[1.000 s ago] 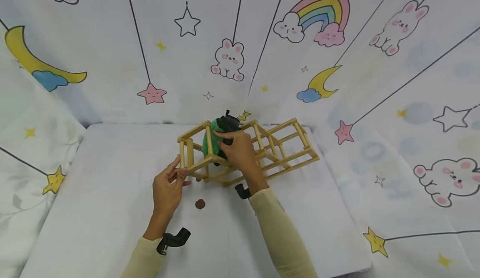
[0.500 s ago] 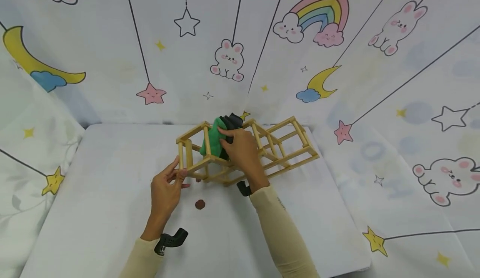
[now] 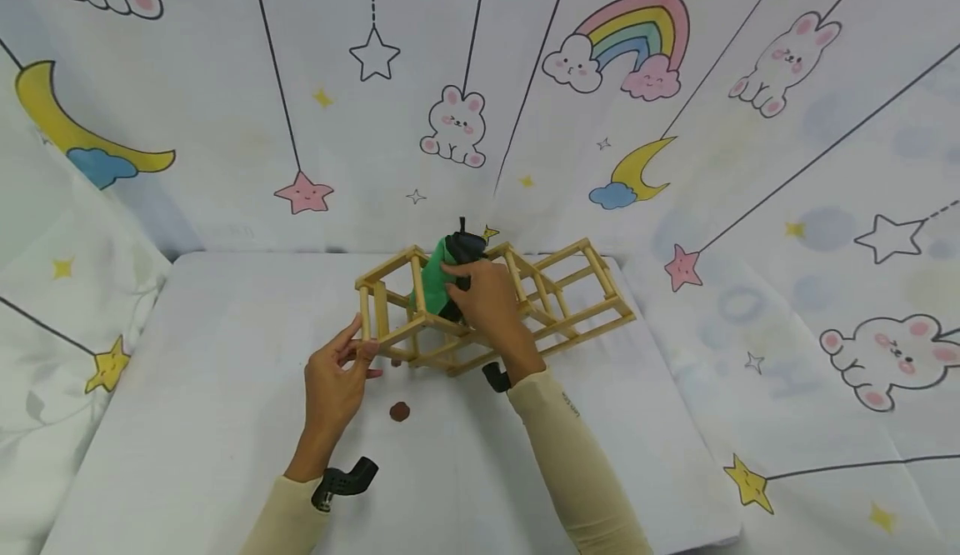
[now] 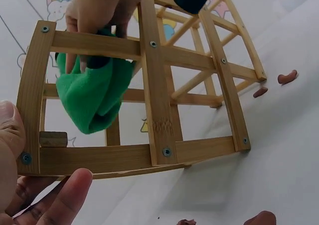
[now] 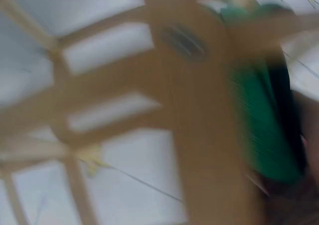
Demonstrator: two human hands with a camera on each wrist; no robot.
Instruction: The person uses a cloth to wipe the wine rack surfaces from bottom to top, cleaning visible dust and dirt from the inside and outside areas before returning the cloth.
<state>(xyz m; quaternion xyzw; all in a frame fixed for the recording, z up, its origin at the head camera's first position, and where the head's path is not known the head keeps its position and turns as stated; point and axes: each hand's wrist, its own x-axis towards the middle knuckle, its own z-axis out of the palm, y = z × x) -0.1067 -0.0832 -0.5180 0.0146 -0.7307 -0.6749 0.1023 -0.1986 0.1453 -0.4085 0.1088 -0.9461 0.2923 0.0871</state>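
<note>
A slatted wooden rack [image 3: 540, 295] lies tilted across the table, its joints fixed with screws in the left wrist view. My left hand [image 3: 335, 380] grips its near left corner, thumb on one side of the wood and fingers on the other. A green and black cloth [image 4: 94, 93] is bunched inside the rack's left opening and hangs down between the slats. My right hand [image 3: 483, 298] pinches this cloth from above, thumb and forefinger against the green part. The right wrist view is blurred; the green fabric [image 5: 266, 125] shows behind a wide slat.
Reddish-brown lumps lie on the table near the rack, one brown piece [image 3: 400, 411] in front of it and others, such as a curved piece [image 4: 287, 77], beside it. A white sheet printed with stars and bunnies [image 3: 457, 126] hangs behind the white tabletop [image 3: 210, 347].
My right hand has shifted slightly to the right with the cloth, whose green part has changed shape and moved a little right. My left hand and the rack stay nearly in place.
</note>
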